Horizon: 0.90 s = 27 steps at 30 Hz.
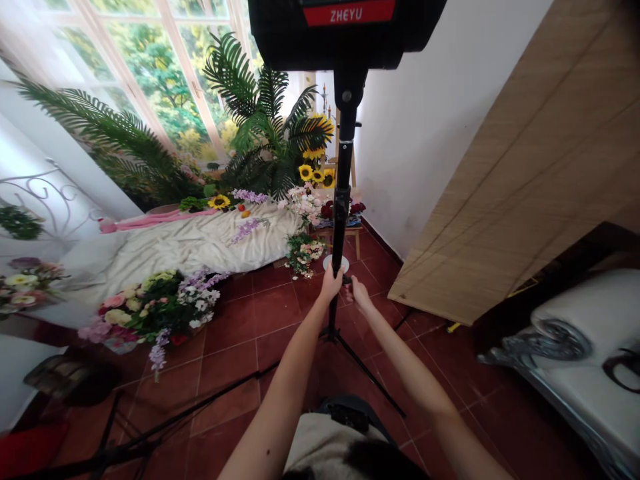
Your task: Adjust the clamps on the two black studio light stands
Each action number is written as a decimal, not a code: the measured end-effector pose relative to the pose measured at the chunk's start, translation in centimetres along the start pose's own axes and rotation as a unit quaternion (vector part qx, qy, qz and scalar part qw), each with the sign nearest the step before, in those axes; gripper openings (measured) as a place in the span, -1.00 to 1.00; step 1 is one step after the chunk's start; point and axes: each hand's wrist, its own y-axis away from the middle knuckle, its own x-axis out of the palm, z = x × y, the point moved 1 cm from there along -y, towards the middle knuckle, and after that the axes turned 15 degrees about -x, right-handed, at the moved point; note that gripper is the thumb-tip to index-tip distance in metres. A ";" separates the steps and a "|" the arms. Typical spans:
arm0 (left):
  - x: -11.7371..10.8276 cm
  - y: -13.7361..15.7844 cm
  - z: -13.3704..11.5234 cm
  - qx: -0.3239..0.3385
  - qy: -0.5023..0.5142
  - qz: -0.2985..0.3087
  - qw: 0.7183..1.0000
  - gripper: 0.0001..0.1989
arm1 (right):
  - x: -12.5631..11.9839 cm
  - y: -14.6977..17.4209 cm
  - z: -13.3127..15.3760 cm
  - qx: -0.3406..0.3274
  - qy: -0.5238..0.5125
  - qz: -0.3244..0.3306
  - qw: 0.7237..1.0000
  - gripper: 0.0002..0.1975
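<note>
- Well, the left hand [333, 283] is wrapped around a tall, thin, black pole [338, 240], low down on it.
- Its fingers are closed on the pole, but some of them are hidden, so I cannot tell how each one sits.
- The right hand [358, 293] is just beside the left hand, on the other side of the pole.
- Its fingers are bent in, close to a small black knob [347, 279] that sticks out from the pole. I cannot tell if they pinch the knob or only touch it.
- The pole stands up on the dark red tile floor [280, 310], right in front of the person. Thin black legs [373, 377] spread out at the bottom.
- On top of the pole is a big black box [345, 43] with a red label that says ZHEYU.
- Behind the hands, a round white disk [327, 261] shows, partly covered by the pole.
- Over to the left is a bed with a wrinkly cream cloth [200, 240], with bright flowers [145, 303] in front of it.
</note>
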 end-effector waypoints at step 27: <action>-0.2 0.2 -0.4 -0.007 0.012 0.012 1.000 -0.70 | -1.3 0.0 0.6 -0.269 0.341 0.036 0.900 -0.68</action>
